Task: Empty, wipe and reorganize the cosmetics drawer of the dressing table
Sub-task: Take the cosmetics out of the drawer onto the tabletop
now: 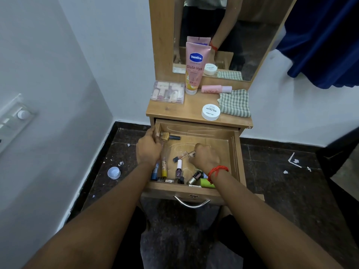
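The wooden drawer (236, 152) of the dressing table is pulled out. Several nail polish bottles and small tubes lie along its front and left side. My left hand (148, 149) is at the drawer's left wall, its fingers curled round a gold nail polish bottle (165, 136) with a dark cap. My right hand (206, 157), with a red thread at the wrist, reaches into the middle and pinches a small clear lip gloss tube (186, 154). A purple polish bottle (179, 170) with a white cap lies between my arms.
On the tabletop (174, 110) stand a pink Vaseline tube (195, 68), a clear plastic case (168, 92), a pink bottle (215, 88) lying down, a white jar (210, 112) and a green checked cloth (235, 102). A mirror rises behind. A small cap (114, 172) lies on the dark floor at left.
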